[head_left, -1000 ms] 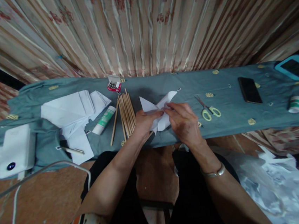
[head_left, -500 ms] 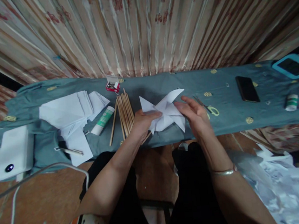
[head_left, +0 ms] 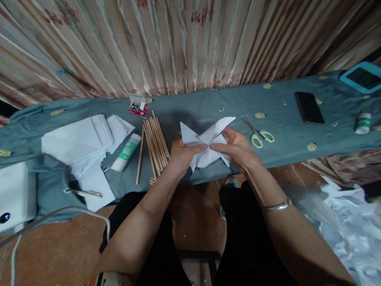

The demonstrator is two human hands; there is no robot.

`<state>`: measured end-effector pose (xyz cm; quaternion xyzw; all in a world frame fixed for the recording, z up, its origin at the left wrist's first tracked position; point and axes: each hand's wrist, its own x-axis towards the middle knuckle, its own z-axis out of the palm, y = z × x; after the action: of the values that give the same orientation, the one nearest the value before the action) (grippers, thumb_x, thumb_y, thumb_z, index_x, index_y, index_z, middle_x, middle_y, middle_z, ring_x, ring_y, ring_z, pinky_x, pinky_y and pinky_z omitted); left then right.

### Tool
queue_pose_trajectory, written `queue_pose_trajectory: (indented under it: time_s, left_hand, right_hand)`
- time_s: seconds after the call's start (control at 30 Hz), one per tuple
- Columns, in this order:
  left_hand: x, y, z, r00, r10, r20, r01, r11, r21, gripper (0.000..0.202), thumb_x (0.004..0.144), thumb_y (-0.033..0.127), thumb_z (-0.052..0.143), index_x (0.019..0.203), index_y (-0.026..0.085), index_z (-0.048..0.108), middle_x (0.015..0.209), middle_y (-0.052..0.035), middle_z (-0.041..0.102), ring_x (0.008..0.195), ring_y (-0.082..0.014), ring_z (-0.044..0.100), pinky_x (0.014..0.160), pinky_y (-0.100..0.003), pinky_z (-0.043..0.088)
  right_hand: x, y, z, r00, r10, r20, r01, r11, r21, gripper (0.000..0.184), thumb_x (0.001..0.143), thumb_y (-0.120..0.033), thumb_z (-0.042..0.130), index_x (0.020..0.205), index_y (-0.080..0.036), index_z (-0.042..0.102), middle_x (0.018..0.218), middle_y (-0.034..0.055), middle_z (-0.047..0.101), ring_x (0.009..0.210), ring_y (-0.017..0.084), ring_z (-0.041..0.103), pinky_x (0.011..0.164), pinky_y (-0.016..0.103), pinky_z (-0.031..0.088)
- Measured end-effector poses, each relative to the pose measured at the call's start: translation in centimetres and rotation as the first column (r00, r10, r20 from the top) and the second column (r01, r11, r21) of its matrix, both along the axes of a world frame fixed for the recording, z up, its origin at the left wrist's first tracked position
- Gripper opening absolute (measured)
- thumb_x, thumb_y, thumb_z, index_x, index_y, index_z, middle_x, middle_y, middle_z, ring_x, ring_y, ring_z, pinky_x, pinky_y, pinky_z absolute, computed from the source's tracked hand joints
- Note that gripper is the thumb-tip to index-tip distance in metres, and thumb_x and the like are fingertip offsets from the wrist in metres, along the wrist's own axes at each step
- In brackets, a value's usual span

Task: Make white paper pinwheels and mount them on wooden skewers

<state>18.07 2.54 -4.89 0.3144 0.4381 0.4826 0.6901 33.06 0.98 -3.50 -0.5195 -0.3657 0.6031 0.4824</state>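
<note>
A white folded paper pinwheel (head_left: 207, 143) lies at the near edge of the grey-blue cloth-covered table (head_left: 190, 111). My left hand (head_left: 183, 155) pinches the pinwheel at its centre from the left. My right hand (head_left: 236, 147) grips it from the right, its thumb pressing toward the centre. A bundle of thin wooden sticks (head_left: 155, 142) lies just left of my left hand. Yellow-handled scissors (head_left: 259, 134) lie just right of my right hand.
A stack of white paper sheets (head_left: 82, 140), a green-and-white glue stick (head_left: 125, 148) and a small red box of pins (head_left: 137, 106) sit to the left. A black phone (head_left: 306, 107), a blue-framed tablet (head_left: 366, 77) and a small white-green container (head_left: 363, 122) lie right. Paper scraps (head_left: 356, 226) cover the floor.
My right hand lifted off the pinwheel, showing its blades, then came back and closed on its right side. The view shifted slightly upward.
</note>
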Motion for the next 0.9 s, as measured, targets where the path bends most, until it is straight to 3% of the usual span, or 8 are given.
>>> queue_pose_trajectory:
  time_s: [0.2, 0.33, 0.43, 0.5, 0.6, 0.7, 0.8, 0.9]
  left_hand:
    - [0.0, 0.1, 0.2, 1.0, 0.008, -0.01, -0.007, 0.999, 0.036, 0.03, 0.047, 0.025, 0.084, 0.072, 0.014, 0.071, 0.071, -0.003, 0.072, 0.064, -0.0162, 0.064, 0.067, -0.028, 0.05]
    - [-0.7, 0.5, 0.5, 0.999, 0.003, 0.043, -0.008, 0.991, 0.13, 0.048, 0.061, 0.033, 0.077, 0.106, 0.02, 0.069, 0.095, -0.0054, 0.074, 0.087, -0.0219, 0.068, 0.079, -0.031, 0.052]
    - [-1.9, 0.9, 0.3, 0.995, -0.019, -0.102, 0.045, 0.964, 0.262, 0.053, 0.072, 0.033, 0.068, 0.124, 0.028, 0.059, 0.118, -0.0065, 0.068, 0.105, -0.0237, 0.065, 0.09, -0.036, 0.051]
    - [-2.9, 1.0, 0.0, 0.952, 0.009, -0.305, 0.126, 0.899, 0.419, 0.049, 0.077, 0.029, 0.064, 0.125, 0.028, 0.059, 0.133, -0.0075, 0.059, 0.117, -0.0244, 0.059, 0.098, -0.038, 0.048]
    - [-3.9, 0.8, -0.3, 0.806, 0.123, -0.579, 0.305, 0.752, 0.584, 0.039, 0.08, 0.025, 0.063, 0.12, 0.027, 0.065, 0.147, -0.0068, 0.046, 0.135, -0.0262, 0.043, 0.107, -0.043, 0.04]
    - [-4.1, 0.6, -0.3, 0.708, 0.19, -0.68, 0.441, 0.633, 0.636, 0.021, 0.079, 0.026, 0.069, 0.1, 0.027, 0.074, 0.152, -0.0041, 0.04, 0.142, -0.0287, 0.031, 0.114, -0.05, 0.03]
    - [-3.9, 0.5, -0.1, 0.679, 0.2, -0.706, 0.5, 0.578, 0.645, 0.009, 0.08, 0.028, 0.071, 0.087, 0.027, 0.077, 0.15, -0.002, 0.043, 0.144, -0.0289, 0.026, 0.117, -0.054, 0.022]
    - [-3.6, 0.4, 0.1, 0.666, 0.189, -0.722, 0.516, 0.583, 0.628, 0.008, 0.08, 0.029, 0.071, 0.085, 0.027, 0.077, 0.147, -0.0025, 0.047, 0.145, -0.0284, 0.024, 0.117, -0.055, 0.02]
  right_hand:
    - [-0.1, 0.4, 0.0, 0.999, -0.033, -0.014, 0.032, 0.999, -0.021, 0.053, 0.044, -0.03, 0.087, 0.091, -0.019, 0.065, 0.07, -0.0005, 0.073, 0.061, 0.02, 0.068, 0.066, 0.035, 0.055]
    - [0.5, 0.7, 0.7, 0.996, -0.074, -0.048, 0.071, 0.995, -0.065, 0.04, 0.045, -0.023, 0.084, 0.081, -0.018, 0.066, 0.069, -0.0004, 0.073, 0.06, 0.017, 0.067, 0.064, 0.03, 0.055]
    - [1.2, 0.9, 1.1, 0.996, -0.082, -0.043, 0.079, 0.994, -0.071, 0.037, 0.046, -0.023, 0.083, 0.079, -0.019, 0.066, 0.067, 0.0, 0.073, 0.059, 0.018, 0.067, 0.063, 0.031, 0.055]
    - [1.7, 0.9, 1.1, 0.996, -0.085, -0.027, 0.083, 0.994, -0.066, 0.037, 0.047, -0.025, 0.083, 0.078, -0.019, 0.065, 0.067, 0.0006, 0.073, 0.061, 0.019, 0.068, 0.064, 0.032, 0.055]
    - [2.3, 0.9, 1.0, 0.997, -0.074, -0.01, 0.073, 0.995, -0.075, 0.036, 0.048, -0.025, 0.084, 0.078, -0.018, 0.065, 0.068, 0.0015, 0.073, 0.062, 0.019, 0.069, 0.065, 0.033, 0.055]
    - [2.6, 0.8, 0.7, 0.999, -0.054, -0.007, 0.053, 0.993, -0.101, 0.036, 0.047, -0.023, 0.084, 0.079, -0.018, 0.067, 0.069, 0.0014, 0.073, 0.062, 0.019, 0.068, 0.065, 0.032, 0.054]
    - [2.7, 0.7, 0.3, 0.999, -0.052, -0.012, 0.051, 0.995, -0.088, 0.039, 0.045, -0.02, 0.085, 0.08, -0.018, 0.068, 0.068, 0.0001, 0.073, 0.06, 0.017, 0.067, 0.064, 0.031, 0.054]
    - [2.6, 0.6, 0.1, 0.998, -0.052, -0.02, 0.051, 0.998, -0.025, 0.042, 0.045, -0.019, 0.085, 0.084, -0.018, 0.068, 0.07, -0.0013, 0.073, 0.059, 0.016, 0.066, 0.064, 0.031, 0.055]
